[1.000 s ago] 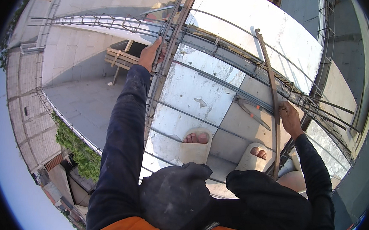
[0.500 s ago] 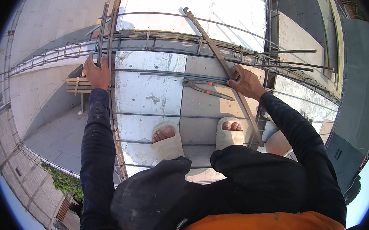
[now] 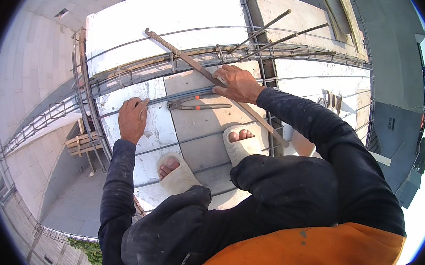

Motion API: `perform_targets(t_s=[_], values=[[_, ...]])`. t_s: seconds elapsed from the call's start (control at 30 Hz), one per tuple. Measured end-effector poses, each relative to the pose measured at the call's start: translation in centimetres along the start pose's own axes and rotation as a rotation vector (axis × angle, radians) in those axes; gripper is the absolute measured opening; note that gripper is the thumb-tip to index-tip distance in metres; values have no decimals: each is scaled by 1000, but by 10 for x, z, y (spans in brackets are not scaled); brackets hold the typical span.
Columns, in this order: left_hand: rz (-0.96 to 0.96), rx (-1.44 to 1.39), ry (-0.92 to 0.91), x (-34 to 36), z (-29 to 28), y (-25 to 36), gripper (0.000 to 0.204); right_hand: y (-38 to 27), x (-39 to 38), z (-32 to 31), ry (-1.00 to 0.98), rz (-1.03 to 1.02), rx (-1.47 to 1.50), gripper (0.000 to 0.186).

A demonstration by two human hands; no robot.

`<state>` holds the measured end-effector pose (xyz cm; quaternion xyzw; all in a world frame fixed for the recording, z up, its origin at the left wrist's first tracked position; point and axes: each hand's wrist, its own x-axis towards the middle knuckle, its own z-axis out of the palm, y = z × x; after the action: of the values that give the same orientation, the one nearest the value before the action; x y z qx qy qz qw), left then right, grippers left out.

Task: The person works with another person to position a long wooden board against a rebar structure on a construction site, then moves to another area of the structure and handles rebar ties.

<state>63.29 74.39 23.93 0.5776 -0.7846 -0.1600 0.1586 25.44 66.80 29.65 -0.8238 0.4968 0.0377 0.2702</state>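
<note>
While I crouch on the pale formwork panel, my left hand rests knuckles-up on one of the thin steel bars that run across the deck, fingers curled down over it; I cannot tell whether they close fully around the bar. My right hand lies further out, palm down, with its fingers curled over a long ribbed rod that slants from the upper left down toward my right foot. That rod crosses over the rebar cage, the bundle of bars and stirrups stretching along the slab edge. Between my two hands, flat on the panel and touched by neither, lie the pincers with orange-tipped handles, their head pointing toward my left hand and their handles reaching just below my right. My feet, in pale slippers, stand on the panel under my hands, the thin bars passing beneath them. Off to the left the edge drops away to a lower floor, where a wooden stand sits well below.
</note>
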Motion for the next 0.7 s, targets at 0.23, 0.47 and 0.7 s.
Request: perform_targets(t_s=[0.23, 0.47, 0.7], values=[[-35, -62, -167, 19, -14, 3, 21, -27, -40, 51, 77, -318, -309, 44], [6, -52, -458, 53, -21, 1, 17, -22, -39, 79, 192, -177, -168, 40], [59, 15, -527, 60, -16, 2, 19, -27, -27, 84, 249, -147, -68, 40]])
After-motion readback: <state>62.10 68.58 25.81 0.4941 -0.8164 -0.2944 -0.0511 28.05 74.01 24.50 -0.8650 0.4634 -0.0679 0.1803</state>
